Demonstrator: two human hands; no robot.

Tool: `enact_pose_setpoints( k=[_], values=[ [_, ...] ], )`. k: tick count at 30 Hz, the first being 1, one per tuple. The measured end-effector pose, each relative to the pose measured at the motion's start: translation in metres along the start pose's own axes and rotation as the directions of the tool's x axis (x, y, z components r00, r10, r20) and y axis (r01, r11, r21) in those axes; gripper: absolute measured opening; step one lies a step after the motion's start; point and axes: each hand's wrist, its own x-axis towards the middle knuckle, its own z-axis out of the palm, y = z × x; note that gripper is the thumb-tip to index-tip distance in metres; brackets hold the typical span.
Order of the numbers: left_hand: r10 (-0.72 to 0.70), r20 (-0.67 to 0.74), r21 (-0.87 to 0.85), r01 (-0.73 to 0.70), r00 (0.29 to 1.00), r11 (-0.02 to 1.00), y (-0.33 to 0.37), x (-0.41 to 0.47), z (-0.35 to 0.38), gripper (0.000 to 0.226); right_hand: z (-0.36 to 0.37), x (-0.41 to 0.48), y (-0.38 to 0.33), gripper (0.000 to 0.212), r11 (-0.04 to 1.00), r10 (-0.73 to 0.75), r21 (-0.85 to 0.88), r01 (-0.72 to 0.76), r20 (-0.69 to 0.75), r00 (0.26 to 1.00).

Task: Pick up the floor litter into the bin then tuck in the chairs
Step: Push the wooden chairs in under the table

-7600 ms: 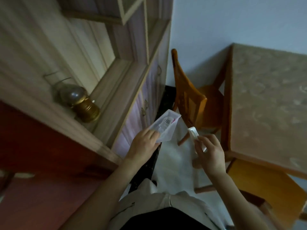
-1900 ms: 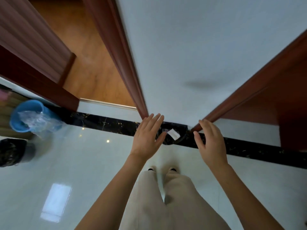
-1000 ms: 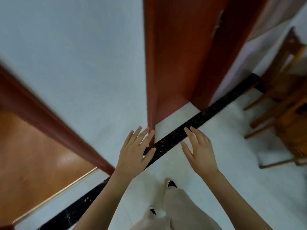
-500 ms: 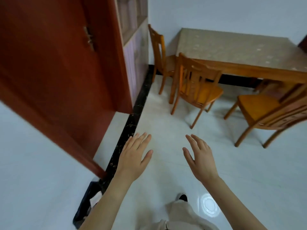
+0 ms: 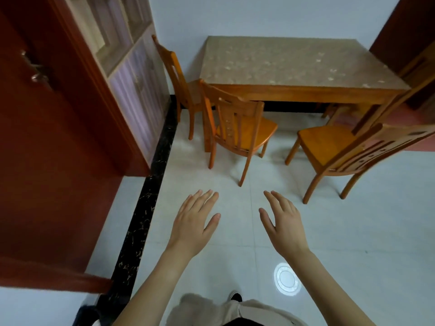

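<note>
My left hand (image 5: 194, 224) and my right hand (image 5: 283, 223) hover palm-down over the pale tiled floor, fingers spread, holding nothing. Ahead stands a wooden table (image 5: 299, 67) with a patterned top. One orange wooden chair (image 5: 237, 128) stands pulled out from the table's near left corner, angled, its back towards me. A second chair (image 5: 348, 147) stands pulled out at the right, its back to the right. A third chair (image 5: 179, 76) sits at the table's left end by the cabinet. No litter shows on the floor here.
A dark red door (image 5: 54, 128) stands open on the left beside a shelf cabinet (image 5: 131, 67). A black marble strip (image 5: 146, 203) runs along the floor. A dark bin's rim (image 5: 87, 316) peeks in at the bottom left. Another red door (image 5: 409, 31) is far right.
The view has swung from the doorway and the bin round to the dining table. Both hands stay empty and spread. The chairs now sit closer and more centred than half a second ago.
</note>
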Motion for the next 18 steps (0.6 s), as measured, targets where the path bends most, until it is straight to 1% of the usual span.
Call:
enact_pose_setpoints(
  k=[7, 12, 15, 18],
  values=[
    [0.138, 0.072, -0.022, -0.136, 0.988, 0.99, 0.041, 0.113, 0.038, 0.054, -0.032, 0.05, 0.077, 0.055, 0.991, 0.128, -0.021, -0.13, -0.076, 0.989],
    [0.258, 0.16, -0.058, -0.252, 0.953, 0.966, 0.057, 0.213, 0.077, 0.053, -0.035, 0.093, 0.134, 0.053, 0.962, 0.267, -0.011, -0.272, -0.149, 0.952],
    [0.343, 0.214, -0.091, -0.331, 0.915, 0.939, 0.063, 0.28, 0.106, 0.054, -0.032, 0.128, 0.167, 0.054, 0.928, 0.365, -0.003, -0.373, -0.2, 0.909],
    [0.454, 0.286, -0.141, -0.432, 0.844, 0.891, 0.079, 0.352, 0.127, 0.06, -0.04, 0.165, 0.192, 0.054, 0.882, 0.457, 0.013, -0.471, -0.264, 0.849]
  ],
)
